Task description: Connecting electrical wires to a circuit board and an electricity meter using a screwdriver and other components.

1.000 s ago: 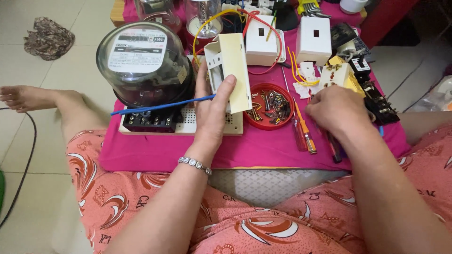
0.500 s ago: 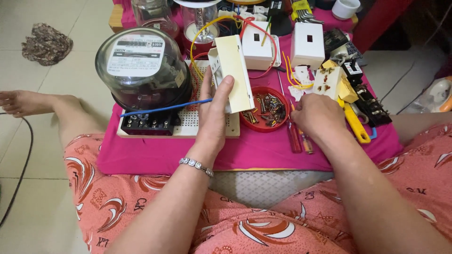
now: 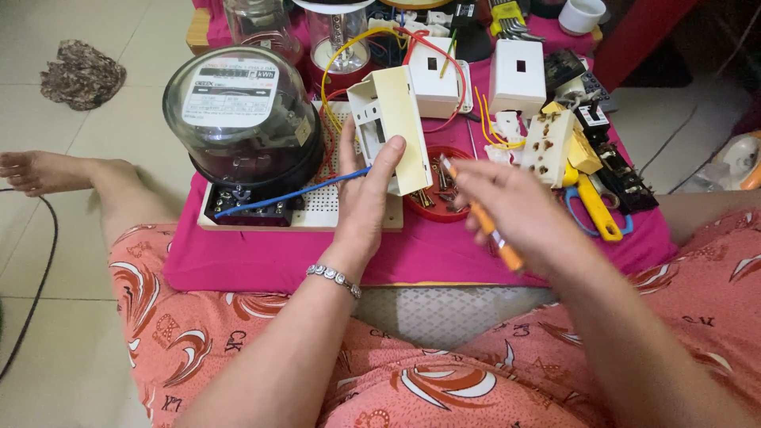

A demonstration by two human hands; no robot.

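Left hand (image 3: 366,208) grips cream breaker box (image 3: 390,127) upright, right of the electricity meter (image 3: 242,119). Right hand (image 3: 515,210) pinches orange screwdriver (image 3: 485,226). Advice: steady box, seat the tip squarely before turning.

The cream box (image 3: 394,127) in the left hand (image 3: 366,198) looks like smooth matt plastic, and the orange screwdriver (image 3: 485,226) in the right hand (image 3: 515,210) has a glossy plastic handle. The meter (image 3: 242,115) wears a shiny clear dome, the table (image 3: 444,254) a matt pink cloth, and the wrist a bright metal bracelet (image 3: 334,279).
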